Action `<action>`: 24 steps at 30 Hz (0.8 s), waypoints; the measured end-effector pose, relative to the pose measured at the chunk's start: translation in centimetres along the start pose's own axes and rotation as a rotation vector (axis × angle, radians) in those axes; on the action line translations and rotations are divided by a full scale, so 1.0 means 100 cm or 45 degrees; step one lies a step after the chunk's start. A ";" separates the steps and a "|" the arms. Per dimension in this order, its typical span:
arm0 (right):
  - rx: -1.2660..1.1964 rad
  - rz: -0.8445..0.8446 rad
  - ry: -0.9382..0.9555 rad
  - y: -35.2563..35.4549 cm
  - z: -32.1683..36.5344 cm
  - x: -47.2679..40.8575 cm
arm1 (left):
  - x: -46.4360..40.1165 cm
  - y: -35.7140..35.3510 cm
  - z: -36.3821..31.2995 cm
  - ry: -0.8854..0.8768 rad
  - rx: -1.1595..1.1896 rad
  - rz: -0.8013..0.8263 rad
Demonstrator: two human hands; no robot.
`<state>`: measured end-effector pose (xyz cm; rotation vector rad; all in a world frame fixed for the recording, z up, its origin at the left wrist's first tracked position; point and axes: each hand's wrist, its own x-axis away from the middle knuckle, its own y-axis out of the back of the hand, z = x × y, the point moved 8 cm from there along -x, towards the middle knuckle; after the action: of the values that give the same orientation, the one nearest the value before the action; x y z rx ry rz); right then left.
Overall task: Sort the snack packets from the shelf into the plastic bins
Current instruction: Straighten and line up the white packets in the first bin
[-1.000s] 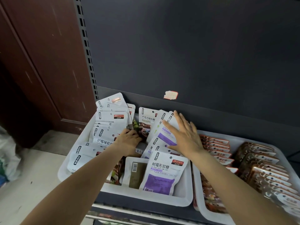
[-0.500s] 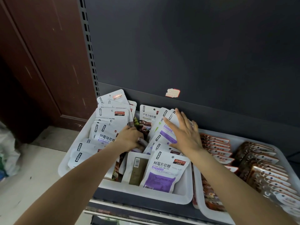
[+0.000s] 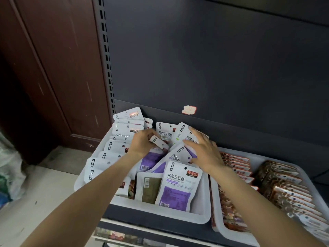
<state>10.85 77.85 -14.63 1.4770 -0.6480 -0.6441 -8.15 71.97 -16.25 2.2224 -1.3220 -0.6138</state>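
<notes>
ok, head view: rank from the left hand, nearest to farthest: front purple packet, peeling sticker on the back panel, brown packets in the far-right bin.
1. Front purple packet: just below and right of the left hand, in the same bin.
2. Peeling sticker: up and right, on the back panel.
3. Brown packets: far right, in the other bin.

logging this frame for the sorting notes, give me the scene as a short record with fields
left hand: left hand grips the top of a white packet
right hand: right hand rests flat, fingers spread, on leaning purple packets
left bin: white bin holds mixed white and purple packets, loosely piled
right bin: second bin holds neat rows of orange and brown packets
backdrop: dark shelf panel
</notes>
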 end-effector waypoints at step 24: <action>-0.927 -0.342 -0.147 0.034 -0.006 -0.006 | 0.008 0.010 -0.050 -0.080 0.435 0.264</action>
<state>10.92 78.69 -11.18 0.8488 -0.2470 -1.0474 -5.47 71.73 -11.82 2.2967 -1.7757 -0.4079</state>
